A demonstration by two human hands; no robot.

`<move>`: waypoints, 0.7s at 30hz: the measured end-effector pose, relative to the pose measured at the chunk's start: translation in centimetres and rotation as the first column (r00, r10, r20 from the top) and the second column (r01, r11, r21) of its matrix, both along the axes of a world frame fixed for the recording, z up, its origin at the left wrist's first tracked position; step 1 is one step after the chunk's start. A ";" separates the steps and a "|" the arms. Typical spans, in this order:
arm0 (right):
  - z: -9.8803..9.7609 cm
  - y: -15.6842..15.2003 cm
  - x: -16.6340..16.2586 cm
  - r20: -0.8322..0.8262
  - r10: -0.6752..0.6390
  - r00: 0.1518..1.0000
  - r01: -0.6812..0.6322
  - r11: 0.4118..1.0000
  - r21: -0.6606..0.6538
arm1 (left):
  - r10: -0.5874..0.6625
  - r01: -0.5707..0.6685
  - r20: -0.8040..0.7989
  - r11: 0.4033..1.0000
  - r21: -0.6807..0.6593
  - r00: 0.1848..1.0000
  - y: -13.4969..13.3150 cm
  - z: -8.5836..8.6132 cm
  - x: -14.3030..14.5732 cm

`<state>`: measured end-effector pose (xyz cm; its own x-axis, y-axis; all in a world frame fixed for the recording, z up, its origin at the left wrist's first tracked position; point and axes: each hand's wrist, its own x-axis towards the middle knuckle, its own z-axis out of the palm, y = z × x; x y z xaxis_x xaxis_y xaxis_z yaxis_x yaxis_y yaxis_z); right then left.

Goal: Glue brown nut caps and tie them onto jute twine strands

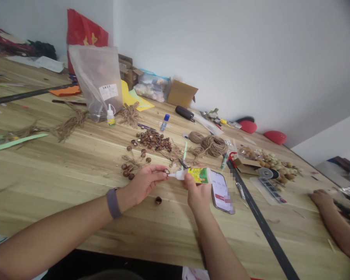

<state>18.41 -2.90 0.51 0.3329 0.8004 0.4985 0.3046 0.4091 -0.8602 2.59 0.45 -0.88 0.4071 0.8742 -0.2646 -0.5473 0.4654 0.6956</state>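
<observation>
1. Two forearms reach in from the near edge; one grey wristband on the left wrist.
2. Left hand: thumb and fingertips pinched on one small brown nut shell, held just above the table, other fingers curled.
3. Right hand: fingers wrapped around one glue bottle, lying sideways, nozzle tip touching the nut shell.
4. One loose nut on the table between the two hands.
5. One phone flat, just beside the right hand, screen lit.
6. Small nut cluster, about five, by the left hand; bigger shell pile behind it, too many to count.
7. Two twine balls, side by side, one smaller.
8. One second glue bottle upright, touching the plastic bag; contents of the bag unclear.
9. One blue-capped bottle, tilted.
10. One cardboard box open by the wall; contents hidden.
11. One long black strip running diagonally on the right.
12. Co-worker's hand resting at the far right.
13. Surface: light wooden table, cluttered; plain white wall behind.
</observation>
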 end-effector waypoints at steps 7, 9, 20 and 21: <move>0.1 0.0 0.2 0.032 -0.015 0.999 0.015 1.000 -0.005 | 0.000 -0.001 0.006 1.000 0.011 1.000 -0.2 0.3 0.0; -0.1 0.1 0.3 0.025 -0.024 0.999 0.024 1.000 -0.013 | -0.001 0.001 0.013 1.000 0.011 1.000 -0.2 0.2 -0.1; -0.3 0.2 0.4 0.030 -0.035 0.999 0.036 0.999 -0.034 | -0.009 0.009 0.003 1.000 0.013 1.000 -0.2 0.2 -0.2; -0.3 0.2 0.4 0.032 -0.034 0.999 0.036 0.999 -0.035 | -0.011 0.011 0.005 1.000 0.011 1.000 -0.2 0.2 -0.2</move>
<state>18.83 -2.66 0.17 0.3457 0.8060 0.4804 0.3451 0.3669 -0.8639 2.43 0.27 -0.67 0.4175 0.8728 -0.2527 -0.5456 0.4632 0.6984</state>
